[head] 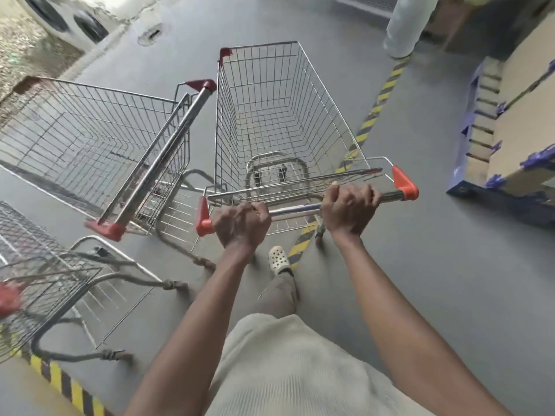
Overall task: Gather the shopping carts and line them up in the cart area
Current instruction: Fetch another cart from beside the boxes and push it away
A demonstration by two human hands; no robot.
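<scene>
Head view: the cart [270, 115] stands on the grey floor [420, 265] straight ahead of the person, its right wheels on a yellow-and-black stripe [378, 106]. The left grip [241, 223] is curled right round the bar [295, 209] next to the left red cap [202, 217]. The right grip [348, 205] is wrapped round the bar right of the middle. Both are closed fully on it and hold nothing else.

The basket is empty, thin steel wire in an open grid, tapering toward the front. It looks stiff and fairly light, so it should roll on a modest push, though swivel castors may let it drift. The bar is the natural hold: a smooth chromed tube, perhaps slick, with plastic caps.

A second cart [90, 139] sits angled at the left, its handle just beside the basket wall; whether they touch I cannot tell. A third cart [45, 280], blurred, is at lower left. Cardboard stacks [525, 115] stand at the right.
</scene>
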